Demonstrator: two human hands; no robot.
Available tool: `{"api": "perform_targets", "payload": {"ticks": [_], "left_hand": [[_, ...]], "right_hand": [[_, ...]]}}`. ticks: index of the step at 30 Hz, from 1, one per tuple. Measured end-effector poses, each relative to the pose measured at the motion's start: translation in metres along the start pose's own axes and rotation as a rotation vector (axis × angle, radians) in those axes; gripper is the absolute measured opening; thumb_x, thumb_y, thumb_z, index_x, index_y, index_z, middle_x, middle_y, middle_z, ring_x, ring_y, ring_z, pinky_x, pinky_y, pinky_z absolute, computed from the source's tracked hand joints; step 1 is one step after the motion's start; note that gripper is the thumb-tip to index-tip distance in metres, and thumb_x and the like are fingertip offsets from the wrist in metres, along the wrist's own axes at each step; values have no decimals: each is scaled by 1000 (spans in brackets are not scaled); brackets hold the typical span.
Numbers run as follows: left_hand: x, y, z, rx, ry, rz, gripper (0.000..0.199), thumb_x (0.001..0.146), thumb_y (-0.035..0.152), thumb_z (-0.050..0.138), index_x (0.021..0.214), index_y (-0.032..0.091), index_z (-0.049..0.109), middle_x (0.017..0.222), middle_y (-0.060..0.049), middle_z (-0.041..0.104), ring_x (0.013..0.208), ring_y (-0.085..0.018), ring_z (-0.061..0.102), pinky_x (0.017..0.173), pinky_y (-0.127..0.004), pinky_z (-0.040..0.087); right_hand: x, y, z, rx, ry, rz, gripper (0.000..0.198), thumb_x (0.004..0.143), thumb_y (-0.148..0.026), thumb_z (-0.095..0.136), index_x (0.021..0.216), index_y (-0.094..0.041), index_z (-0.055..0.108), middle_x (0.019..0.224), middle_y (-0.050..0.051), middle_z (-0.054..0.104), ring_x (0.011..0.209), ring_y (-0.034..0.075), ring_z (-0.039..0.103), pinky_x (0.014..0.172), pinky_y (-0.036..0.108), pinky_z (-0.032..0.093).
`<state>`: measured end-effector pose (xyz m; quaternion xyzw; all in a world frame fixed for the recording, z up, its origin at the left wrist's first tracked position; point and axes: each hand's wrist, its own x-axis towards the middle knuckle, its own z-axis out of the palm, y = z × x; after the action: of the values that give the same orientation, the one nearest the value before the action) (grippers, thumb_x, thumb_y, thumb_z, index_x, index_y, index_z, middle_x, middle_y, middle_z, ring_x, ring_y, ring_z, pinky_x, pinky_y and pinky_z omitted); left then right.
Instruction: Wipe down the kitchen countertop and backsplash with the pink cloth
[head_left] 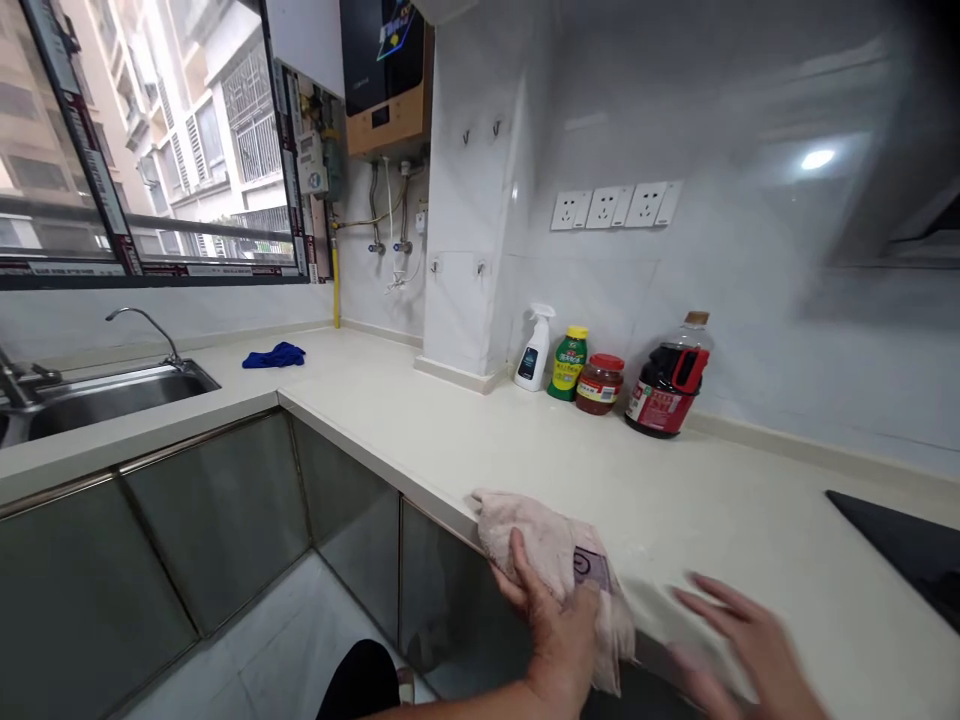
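My left hand (559, 625) grips a pale pink cloth (529, 530) at the front edge of the cream countertop (442, 440). Part of the cloth lies on the counter, and its lower end hangs over the edge. A purple patch with a round mark shows near its right side. To the right, my right hand (742, 640) is apart from the cloth, smeared by motion, with its fingers spread and nothing seen in them.
Along the wall stand a white spray bottle (533, 350), a green yellow-capped bottle (568, 365), a red-lidded jar (600, 385) and a large dark sauce bottle (667, 385). A black cooktop (900, 545) lies right. Left are a blue cloth (274, 356) and a sink (127, 392).
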<state>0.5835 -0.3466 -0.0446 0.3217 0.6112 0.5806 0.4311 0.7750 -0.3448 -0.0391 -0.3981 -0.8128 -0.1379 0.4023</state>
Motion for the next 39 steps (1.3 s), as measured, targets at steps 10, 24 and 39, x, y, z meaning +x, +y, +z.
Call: {"api": "perform_targets", "payload": {"ticks": [10, 24, 39], "left_hand": [[73, 7, -164, 14, -211, 194, 63, 78, 52, 60, 132, 21, 60, 131, -13, 60, 113, -25, 63, 99, -39, 51], [224, 119, -147, 888, 22, 677, 37, 88, 42, 49, 104, 23, 76, 120, -13, 68, 122, -33, 56, 107, -51, 43], [237, 129, -147, 1210, -130, 541, 72, 87, 66, 31, 124, 21, 73, 143, -14, 63, 138, -41, 48, 113, -59, 36]], "right_hand": [[72, -106, 110, -133, -224, -144, 71, 71, -35, 87, 134, -26, 56, 130, 13, 60, 114, 36, 57, 89, 50, 53], [165, -181, 215, -335, -271, -99, 28, 101, -19, 54, 128, -16, 58, 127, 20, 62, 120, 34, 56, 94, 55, 50], [58, -74, 90, -350, -111, -252, 44, 96, -25, 60, 139, -23, 50, 117, 11, 59, 96, 26, 52, 78, 41, 47]]}}
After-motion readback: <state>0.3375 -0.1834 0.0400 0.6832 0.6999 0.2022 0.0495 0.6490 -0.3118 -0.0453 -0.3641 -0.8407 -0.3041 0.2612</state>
